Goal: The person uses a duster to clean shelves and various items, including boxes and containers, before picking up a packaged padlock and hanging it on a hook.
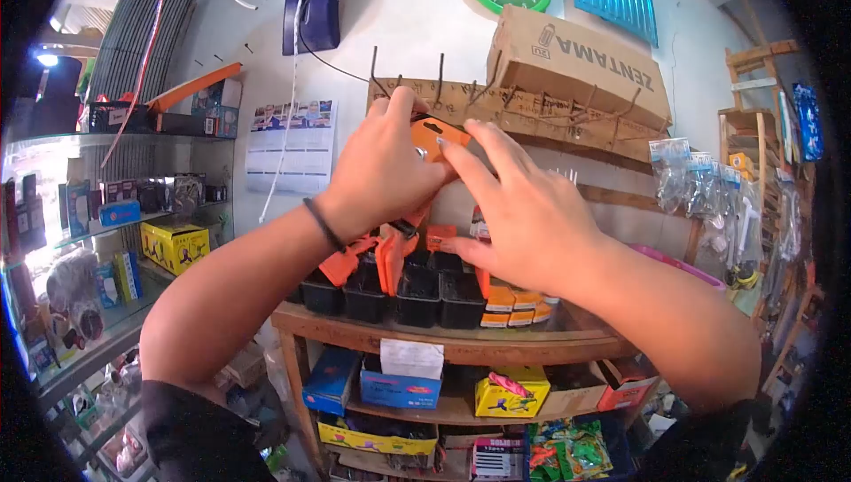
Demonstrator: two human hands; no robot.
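Observation:
Both my hands are raised in front of the wall hooks. My left hand is closed around an orange hang card with a dark slot near its top; whatever is attached below it is mostly hidden by the hand. My right hand has its fingers stretched out, the fingertips touching the card's right side and the thumb spread lower down. Metal hooks stick out of a wooden board just above and behind the card. Orange packaged items hang or stand below my left wrist, partly covered.
Black bins and small orange boxes stand on a wooden shelf. A long cardboard box rests above the board. Left is a glass cabinet; at right hang bagged parts. Boxes fill the lower shelves.

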